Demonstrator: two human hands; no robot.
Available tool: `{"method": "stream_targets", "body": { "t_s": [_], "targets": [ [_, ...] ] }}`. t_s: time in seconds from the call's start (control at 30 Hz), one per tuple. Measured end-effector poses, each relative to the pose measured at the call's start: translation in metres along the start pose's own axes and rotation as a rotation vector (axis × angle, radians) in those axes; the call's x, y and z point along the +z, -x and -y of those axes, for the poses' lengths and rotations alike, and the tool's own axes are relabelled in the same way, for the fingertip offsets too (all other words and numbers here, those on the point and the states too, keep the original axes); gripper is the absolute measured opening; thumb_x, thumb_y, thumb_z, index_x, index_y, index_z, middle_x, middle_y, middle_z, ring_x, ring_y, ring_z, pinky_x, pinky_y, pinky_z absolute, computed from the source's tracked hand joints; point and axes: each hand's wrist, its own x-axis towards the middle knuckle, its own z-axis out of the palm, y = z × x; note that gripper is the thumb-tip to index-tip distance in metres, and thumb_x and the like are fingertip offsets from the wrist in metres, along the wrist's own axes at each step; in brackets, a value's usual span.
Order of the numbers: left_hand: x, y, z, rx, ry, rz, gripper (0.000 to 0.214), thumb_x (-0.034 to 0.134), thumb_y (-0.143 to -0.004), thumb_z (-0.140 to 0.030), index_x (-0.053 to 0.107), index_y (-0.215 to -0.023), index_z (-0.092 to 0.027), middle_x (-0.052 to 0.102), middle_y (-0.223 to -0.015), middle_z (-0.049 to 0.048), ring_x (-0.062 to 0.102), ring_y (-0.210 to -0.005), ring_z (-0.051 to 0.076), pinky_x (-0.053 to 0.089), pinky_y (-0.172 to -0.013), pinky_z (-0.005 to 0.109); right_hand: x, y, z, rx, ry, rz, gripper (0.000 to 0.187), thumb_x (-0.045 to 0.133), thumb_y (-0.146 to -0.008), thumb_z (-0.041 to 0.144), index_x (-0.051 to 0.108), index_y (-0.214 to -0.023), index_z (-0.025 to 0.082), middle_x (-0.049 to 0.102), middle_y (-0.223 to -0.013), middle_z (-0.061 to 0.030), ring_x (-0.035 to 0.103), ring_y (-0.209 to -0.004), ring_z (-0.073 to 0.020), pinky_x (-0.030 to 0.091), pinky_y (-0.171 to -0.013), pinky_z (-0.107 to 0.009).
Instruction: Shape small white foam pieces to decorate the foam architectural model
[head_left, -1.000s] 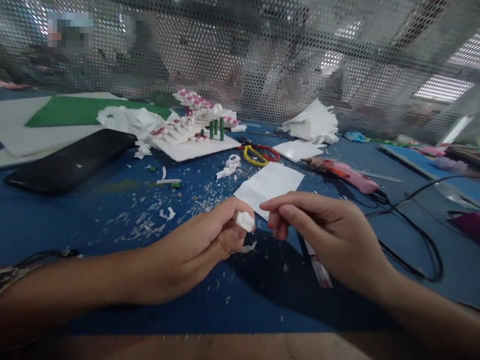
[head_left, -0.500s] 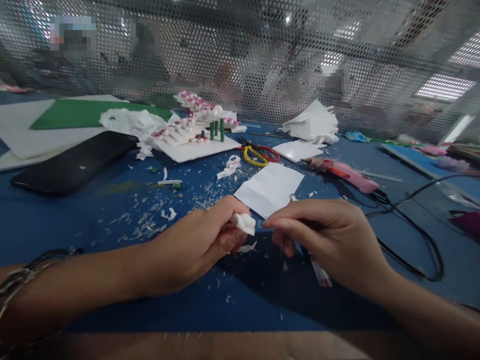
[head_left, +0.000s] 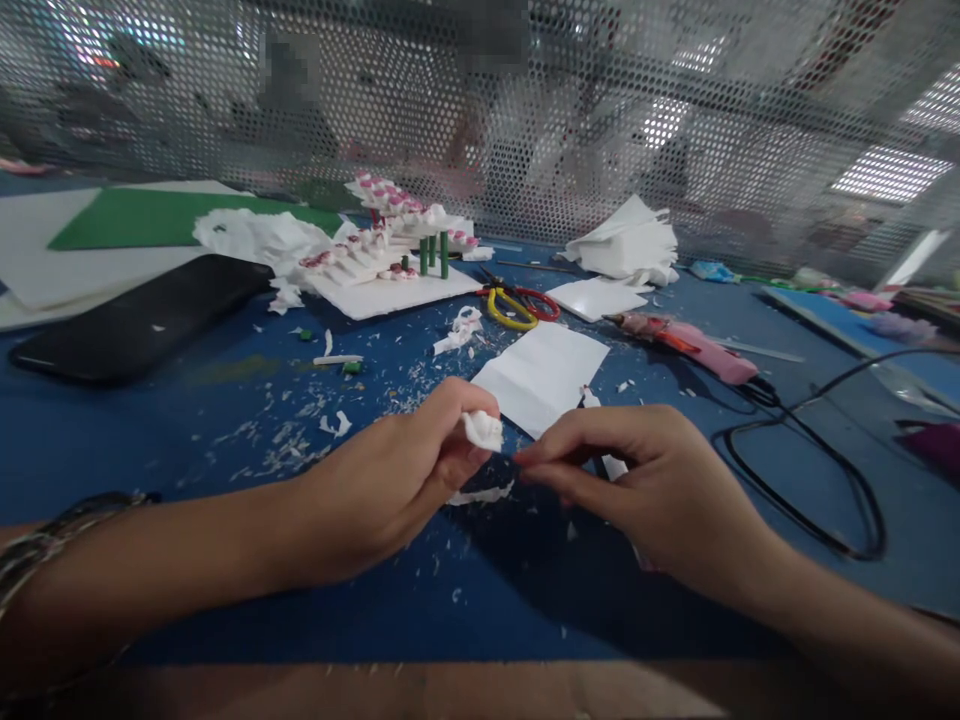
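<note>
My left hand point(head_left: 416, 470) is closed around a small crumpled white paper piece point(head_left: 484, 430), whose folded end sticks out past the thumb. Just to its right, my right hand point(head_left: 630, 470) has thumb and index fingertip pinched together, close to the paper's tip. Whatever lies between those fingertips is too small to make out. Behind both hands a flat white paper sheet point(head_left: 544, 375) lies on the blue table point(head_left: 375, 620). A torn white strip point(head_left: 482, 495) rests below the left fingers.
Farther back stands a white paper model point(head_left: 390, 290) with pink-tipped pieces and green posts. Scissors point(head_left: 517, 308) with yellow and red handles lie beside it. At right is a pink corded tool point(head_left: 690, 345); at left, a black phone-like slab point(head_left: 142, 320). White scraps litter the table.
My right hand has moved slightly left, its pinched fingertips nearer the paper piece. My left hand has turned and shifted a little, still gripping the paper.
</note>
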Motion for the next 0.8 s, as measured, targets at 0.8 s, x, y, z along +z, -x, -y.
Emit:
{"method": "stream_targets", "body": {
  "t_s": [0.8],
  "targets": [
    [0.001, 0.000, -0.009, -0.043, 0.024, 0.212, 0.023, 0.028, -0.085, -0.030, 0.039, -0.103, -0.019, 0.058, -0.072, 0.0003, 0.053, -0.058, 0.014, 0.037, -0.052, 0.023, 0.016, 0.002, 0.011, -0.137, -0.009, -0.104, 0.025, 0.068, -0.063, 0.029, 0.048, -0.073, 0.017, 0.055, -0.063, 0.0052, 0.052, -0.049, -0.0034, 0.041, -0.047, -0.014]
  ]
}}
